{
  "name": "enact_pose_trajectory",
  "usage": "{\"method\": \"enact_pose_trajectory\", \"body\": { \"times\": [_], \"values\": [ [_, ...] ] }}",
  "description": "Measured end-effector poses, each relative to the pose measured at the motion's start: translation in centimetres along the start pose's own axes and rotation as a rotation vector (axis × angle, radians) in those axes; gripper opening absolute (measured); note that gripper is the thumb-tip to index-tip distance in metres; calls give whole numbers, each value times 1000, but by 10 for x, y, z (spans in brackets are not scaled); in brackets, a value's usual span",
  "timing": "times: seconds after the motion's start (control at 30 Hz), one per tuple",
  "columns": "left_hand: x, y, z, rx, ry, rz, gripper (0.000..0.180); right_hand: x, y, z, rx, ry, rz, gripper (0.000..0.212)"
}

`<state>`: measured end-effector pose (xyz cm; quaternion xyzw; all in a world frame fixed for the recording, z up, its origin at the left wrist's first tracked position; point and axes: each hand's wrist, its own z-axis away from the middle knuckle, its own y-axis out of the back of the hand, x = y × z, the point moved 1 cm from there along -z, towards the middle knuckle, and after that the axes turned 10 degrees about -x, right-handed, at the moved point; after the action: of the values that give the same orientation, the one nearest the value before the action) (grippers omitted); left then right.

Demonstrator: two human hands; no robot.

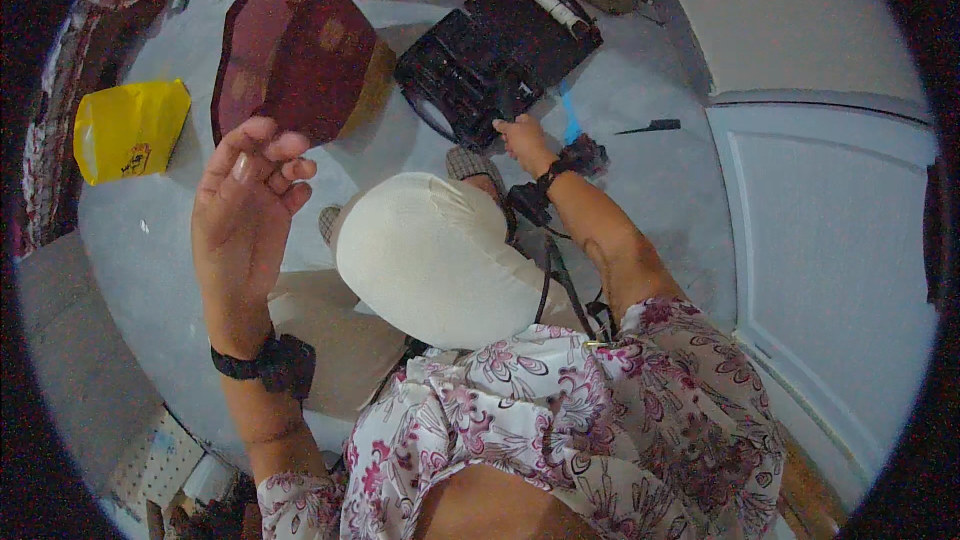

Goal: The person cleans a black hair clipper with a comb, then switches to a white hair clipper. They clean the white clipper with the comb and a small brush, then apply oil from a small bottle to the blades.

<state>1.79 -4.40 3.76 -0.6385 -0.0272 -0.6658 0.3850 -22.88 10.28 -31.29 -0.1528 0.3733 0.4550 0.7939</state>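
Note:
My left hand (250, 180) is raised at the left with its fingers loosely curled, and I see nothing in it. A black band with a small dark box circles that wrist. Farther off, my right hand (525, 143) reaches to the near edge of an open black case (550, 52). Its fingers are closed at a dark part there, whose kind I cannot make out. Dark items fill the case's near half, and a white tube (553, 6) lies on its far half. Over my lap bulges a large, rounded form (430, 255) in smooth cream cloth; what is beneath is hidden.
A dark red bag (290, 60) stands left of the case, with a yellow bag (132, 130) beyond it. On the grey floor lie a black comb (650, 127) and a blue strip (571, 115). Black cords (560, 280) run beside my lap. A white panelled door (830, 220) is at right.

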Motion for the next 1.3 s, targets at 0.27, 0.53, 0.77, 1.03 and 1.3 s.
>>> {"method": "enact_pose_trajectory", "body": {
  "times": [0.27, 0.53, 0.77, 1.03, 1.3],
  "values": [
    [0, -4, 4, -10, 27, 3, 29, -40, 77, -27, 379, 170, 617, 36],
    [0, -17, 12, 30, 115, -19, 34, -97, 157, -37, 438, 248, 1012, 32],
    [4, -18, 17, 86, 188, 20, 33, -117, 183, -66, 437, 281, 1261, 23],
    [-4, -24, 22, 117, 193, 23, 34, -117, 166, -57, 543, 316, 1256, 35],
    [-4, -29, 17, 125, 219, 0, 31, -118, 157, -46, 231, -70, 997, 43]
  ]
}}
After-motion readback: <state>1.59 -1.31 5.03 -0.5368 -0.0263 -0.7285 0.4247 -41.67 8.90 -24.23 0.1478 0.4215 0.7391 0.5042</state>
